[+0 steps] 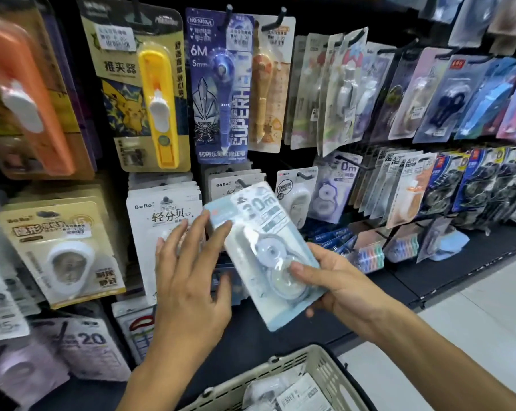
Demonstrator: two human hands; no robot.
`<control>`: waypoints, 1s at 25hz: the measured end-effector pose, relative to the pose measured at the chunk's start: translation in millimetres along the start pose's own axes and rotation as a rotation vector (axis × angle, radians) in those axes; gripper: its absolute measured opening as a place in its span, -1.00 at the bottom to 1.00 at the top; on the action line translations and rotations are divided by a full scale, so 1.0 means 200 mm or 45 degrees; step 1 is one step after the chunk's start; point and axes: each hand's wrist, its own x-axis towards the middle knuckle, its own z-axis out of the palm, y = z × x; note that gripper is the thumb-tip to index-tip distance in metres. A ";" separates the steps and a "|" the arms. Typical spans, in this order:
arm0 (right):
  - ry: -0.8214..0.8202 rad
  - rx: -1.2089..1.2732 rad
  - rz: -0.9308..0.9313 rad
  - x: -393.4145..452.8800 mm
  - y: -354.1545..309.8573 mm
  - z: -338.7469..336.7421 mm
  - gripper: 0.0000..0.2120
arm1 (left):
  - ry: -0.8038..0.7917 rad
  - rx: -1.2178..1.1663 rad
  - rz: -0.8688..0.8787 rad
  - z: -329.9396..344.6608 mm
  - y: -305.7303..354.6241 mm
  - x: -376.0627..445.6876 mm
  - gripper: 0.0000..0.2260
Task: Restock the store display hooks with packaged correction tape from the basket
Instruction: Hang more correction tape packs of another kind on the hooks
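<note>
The black display wall of hooks is filling the far side of the scene, carrying rows of hanging blister cards from far left to far right. Among them, a tall yellow card holding a yellow plastic clip dispenser is hanging upper left, and a blue card marked 6M holding a blue pen-shaped correction tape is hanging just right of it. A white card printed BoBo is hanging lower, left of centre.

The beige plastic mesh shopping basket is sitting at the near bottom edge, containing white packaged items whose detail cannot be told.

The pale blue blister pack of correction tape marked 30m is being held in mid-scene, in front of the wall and above the basket. It is a long rectangular card under a clear plastic shell, showing a white dispenser with two round translucent reels. It is tilting, top end leaning up and left toward the hooks. Its top edge is lying close to a black hook tip; whether it is on that hook cannot be told.

The right hand is grasping the pack at its lower right part, thumb pressing on the clear shell, fingers curling behind the card. The pack is extending up and left, well beyond this grasp.

The left hand is spreading flat, fingers straight, fingertips touching the pack's upper left edge, gripping nothing.
</note>
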 end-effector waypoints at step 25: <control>1.254 0.217 -0.132 0.01 -0.12 -0.52 -0.92 | -0.316 0.263 -0.204 0.01 -0.07 0.02 -0.36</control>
